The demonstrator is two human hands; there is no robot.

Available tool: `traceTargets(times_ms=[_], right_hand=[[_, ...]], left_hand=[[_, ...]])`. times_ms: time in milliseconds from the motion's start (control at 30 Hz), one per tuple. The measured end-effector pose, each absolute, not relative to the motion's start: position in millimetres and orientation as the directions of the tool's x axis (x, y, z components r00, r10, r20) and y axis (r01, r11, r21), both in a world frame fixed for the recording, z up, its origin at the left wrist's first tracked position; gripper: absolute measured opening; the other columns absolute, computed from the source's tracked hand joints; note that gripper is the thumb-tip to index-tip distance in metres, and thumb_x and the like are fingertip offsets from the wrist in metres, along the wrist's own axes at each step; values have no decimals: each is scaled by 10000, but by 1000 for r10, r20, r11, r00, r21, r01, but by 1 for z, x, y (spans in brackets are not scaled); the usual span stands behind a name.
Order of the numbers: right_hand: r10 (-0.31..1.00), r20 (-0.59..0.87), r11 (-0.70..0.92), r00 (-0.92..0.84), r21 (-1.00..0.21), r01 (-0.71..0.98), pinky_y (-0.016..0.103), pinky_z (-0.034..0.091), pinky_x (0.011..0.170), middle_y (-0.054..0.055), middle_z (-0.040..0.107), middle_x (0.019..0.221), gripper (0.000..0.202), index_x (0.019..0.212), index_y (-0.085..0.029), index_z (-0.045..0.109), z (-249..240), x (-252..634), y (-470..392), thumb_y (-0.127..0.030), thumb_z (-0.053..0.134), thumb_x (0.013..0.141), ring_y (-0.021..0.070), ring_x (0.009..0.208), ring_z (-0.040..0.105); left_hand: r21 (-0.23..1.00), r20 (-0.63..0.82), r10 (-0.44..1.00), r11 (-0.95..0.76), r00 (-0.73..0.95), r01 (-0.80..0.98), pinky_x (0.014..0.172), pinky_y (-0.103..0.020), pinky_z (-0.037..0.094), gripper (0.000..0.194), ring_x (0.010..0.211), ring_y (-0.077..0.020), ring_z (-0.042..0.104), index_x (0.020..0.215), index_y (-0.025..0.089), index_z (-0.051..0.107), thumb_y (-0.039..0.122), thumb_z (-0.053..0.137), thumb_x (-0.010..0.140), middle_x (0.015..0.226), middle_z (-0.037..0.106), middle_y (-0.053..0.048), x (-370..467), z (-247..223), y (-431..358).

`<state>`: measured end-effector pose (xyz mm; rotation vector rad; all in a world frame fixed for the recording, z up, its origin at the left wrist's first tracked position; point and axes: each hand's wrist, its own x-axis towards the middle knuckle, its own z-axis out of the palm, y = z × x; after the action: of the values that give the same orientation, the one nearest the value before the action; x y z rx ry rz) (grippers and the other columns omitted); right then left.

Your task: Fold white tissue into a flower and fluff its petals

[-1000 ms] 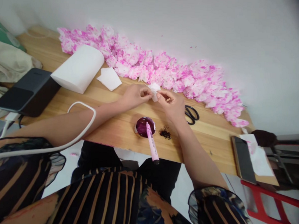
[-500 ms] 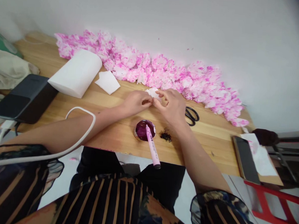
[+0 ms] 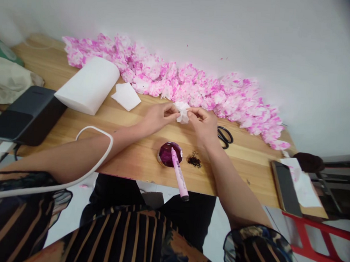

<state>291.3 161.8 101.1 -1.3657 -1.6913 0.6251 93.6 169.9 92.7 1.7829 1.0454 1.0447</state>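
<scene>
A white paper flower (image 3: pixel 182 112) is held up between my two hands above the middle of the table. My left hand (image 3: pixel 160 116) pinches its left edge between thumb and fingers. On the opposite edge, my right hand (image 3: pixel 204 124) grips with thumb and forefinger. Closer to me stands a small jar of purple liquid (image 3: pixel 165 154), with a pink marker (image 3: pixel 179 174) leaning across its rim. Just right of the jar lies a small heap of black ties (image 3: pixel 194 160). Black-handled scissors (image 3: pixel 225 136) rest beside my right hand, their blades hidden.
A long row of pink and white paper flowers (image 3: pixel 177 82) lines the wall. To the left are a white paper stack (image 3: pixel 89 85), loose white sheets (image 3: pixel 126 97), a black box (image 3: pixel 23 113) and a white cable (image 3: pixel 108 143) crossing my left forearm. A phone (image 3: pixel 286 187) lies at the right edge.
The white paper flower now shows more fully and looks more spread between my hands. My fingers have shifted to its two sides, the right hand turning slightly.
</scene>
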Motion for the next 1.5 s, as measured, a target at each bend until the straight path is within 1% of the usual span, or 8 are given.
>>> traceTargets(times_ms=[333, 567, 767, 867, 1033, 1200, 1300, 1500], right_hand=[[939, 317, 334, -129, -764, 551, 272, 408, 617, 2, 745, 826, 160, 893, -213, 767, 108, 274, 146, -313, 644, 870, 113, 635, 550], [965, 252, 241, -66, -766, 595, 273, 386, 582, -15, 695, 731, 173, 910, -223, 748, 104, 284, 155, -337, 629, 855, 121, 593, 501], [836, 497, 482, -233, -461, 745, 365, 501, 801, 50, 736, 1007, 247, 1093, -247, 711, 110, 279, 146, -305, 669, 857, 217, 913, 626], [806, 520, 511, -284, -369, 776, 399, 494, 884, 61, 740, 1009, 177, 1036, -246, 725, 110, 274, 143, -309, 657, 885, 242, 978, 638], [892, 421, 408, -167, -588, 699, 357, 486, 792, 26, 723, 865, 134, 857, -240, 718, 105, 275, 149, -283, 601, 908, 185, 802, 612], [984, 178, 171, -11, -918, 358, 267, 446, 599, 1, 704, 838, 219, 942, -227, 725, 98, 280, 158, -414, 645, 862, 125, 678, 541], [993, 121, 118, -9, -956, 269, 245, 449, 585, 2, 700, 862, 254, 967, -228, 716, 98, 279, 158, -444, 662, 844, 118, 702, 556], [959, 261, 283, -111, -849, 446, 279, 470, 666, -1, 730, 861, 191, 934, -225, 701, 103, 275, 151, -393, 619, 895, 128, 706, 599]], left_hand=[[972, 176, 964, -202, 198, 118, 606, -214, 398, 288, 604, -82, 560, 1042, 187, 568, 70, 645, 790, 666, 591, 71, 97, 89, 175], [955, 204, 964, -234, 170, 183, 660, -232, 430, 256, 670, -106, 620, 1059, 173, 602, 137, 659, 811, 710, 647, 47, 93, 85, 179], [892, 288, 934, -341, 209, 295, 753, -254, 493, 448, 734, -115, 650, 1256, 182, 581, 96, 616, 817, 778, 686, 38, 93, 90, 171], [863, 323, 913, -391, 248, 319, 810, -275, 514, 531, 792, -133, 672, 1335, 186, 562, 77, 607, 817, 802, 704, 26, 94, 93, 166], [874, 316, 913, -386, 259, 294, 875, -321, 531, 553, 870, -174, 703, 1372, 184, 551, 114, 639, 830, 798, 712, 10, 95, 94, 165], [905, 298, 930, -347, 216, 246, 832, -316, 530, 536, 815, -165, 695, 1352, 181, 546, 140, 652, 828, 767, 685, 28, 94, 88, 172], [923, 276, 939, -319, 206, 214, 790, -303, 513, 496, 774, -154, 677, 1313, 175, 545, 164, 661, 831, 753, 668, 31, 95, 90, 172], [962, 202, 964, -229, 175, 152, 670, -260, 448, 298, 700, -131, 615, 1018, 192, 507, 300, 708, 826, 733, 618, 36, 98, 97, 168]])
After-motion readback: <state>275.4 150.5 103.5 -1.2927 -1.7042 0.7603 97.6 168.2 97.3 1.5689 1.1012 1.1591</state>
